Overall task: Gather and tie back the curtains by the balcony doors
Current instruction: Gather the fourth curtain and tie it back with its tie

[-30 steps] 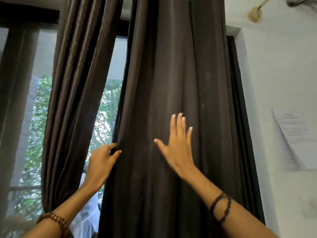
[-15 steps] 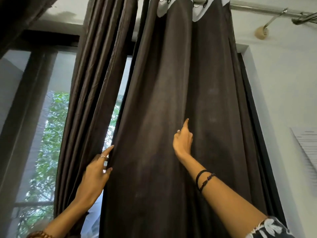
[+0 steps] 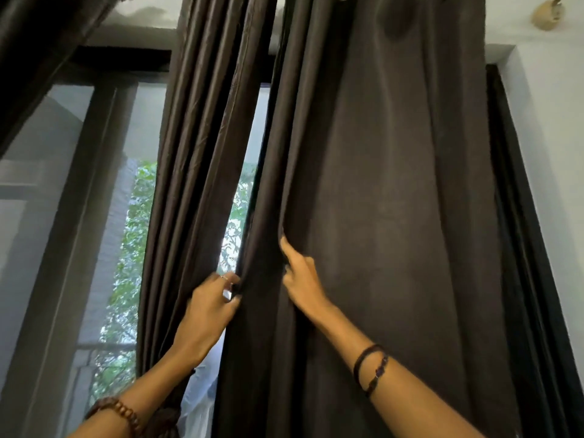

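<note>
Curtain: the wide dark curtain (image 3: 395, 216) hangs straight ahead of both hands, from above the top of the view to below the bottom; its left edge lies in the left hand (image 3: 208, 311) and its broad face spreads to the right of the right hand (image 3: 300, 276).
Feel: it looks like a soft, fairly thick cloth that folds into deep pleats; probably weighty over its full length, limp, not slippery and not fragile.
Where to grip: judged best at the hanging edge and along a pleat at about hand height, so the folds can be stacked towards one side.
Left hand: raised, fingers curled round the curtain's left edge, thumb towards the cloth, holding it.
Right hand: raised just right of the left one, fingers reaching up into a fold of the cloth; whether they pinch the fold or only press it I cannot tell, since the fingertips are partly hidden in the crease.
Arms: both forearms reach up and forward, the left wearing a beaded bracelet (image 3: 117, 412), the right dark wristbands (image 3: 369, 368).
Second curtain: a shinier pleated curtain (image 3: 202, 184) hangs just left of the left hand, already bunched narrow.
Beyond: glass and green leaves (image 3: 136, 232) show left of it; a white wall (image 3: 553, 153) stands far right of the right hand.
</note>
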